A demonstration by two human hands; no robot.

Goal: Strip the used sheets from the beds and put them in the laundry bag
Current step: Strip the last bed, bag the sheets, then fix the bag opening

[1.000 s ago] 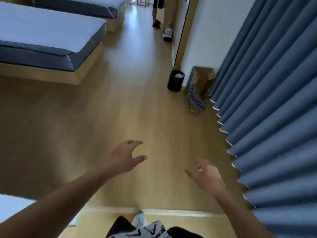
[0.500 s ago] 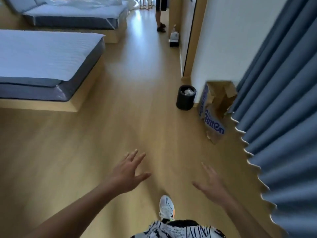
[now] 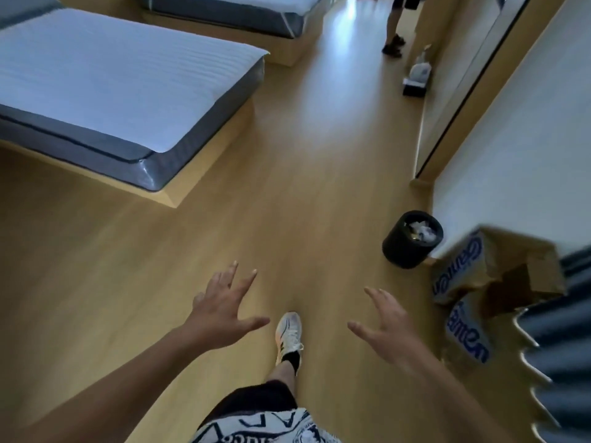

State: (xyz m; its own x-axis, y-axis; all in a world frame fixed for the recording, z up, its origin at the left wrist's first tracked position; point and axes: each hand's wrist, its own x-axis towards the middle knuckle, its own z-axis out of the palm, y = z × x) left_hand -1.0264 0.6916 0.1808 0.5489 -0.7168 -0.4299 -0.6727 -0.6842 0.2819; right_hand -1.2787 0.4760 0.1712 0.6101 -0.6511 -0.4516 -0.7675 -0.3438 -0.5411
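My left hand (image 3: pixel 224 310) and my right hand (image 3: pixel 388 327) are held out low over the wooden floor, fingers spread, holding nothing. A bare grey-sided mattress (image 3: pixel 121 87) with a pale striped top lies on a low wooden base at the upper left, well ahead of my hands. A second bed (image 3: pixel 243 8) stands beyond it at the top edge. No sheet and no laundry bag are in sight.
A black waste bin (image 3: pixel 411 239) with crumpled paper stands by the white wall (image 3: pixel 518 148). An open cardboard box (image 3: pixel 486 282) with blue lettering lies beside blue curtains (image 3: pixel 559 362) at the right. Another person's legs (image 3: pixel 395 30) stand far down the aisle near a small white object (image 3: pixel 419 75).
The view has advanced along the aisle: the near bed, the bin and the box have come closer. My hands stay empty, fingers now spread wider. My foot has stepped forward.
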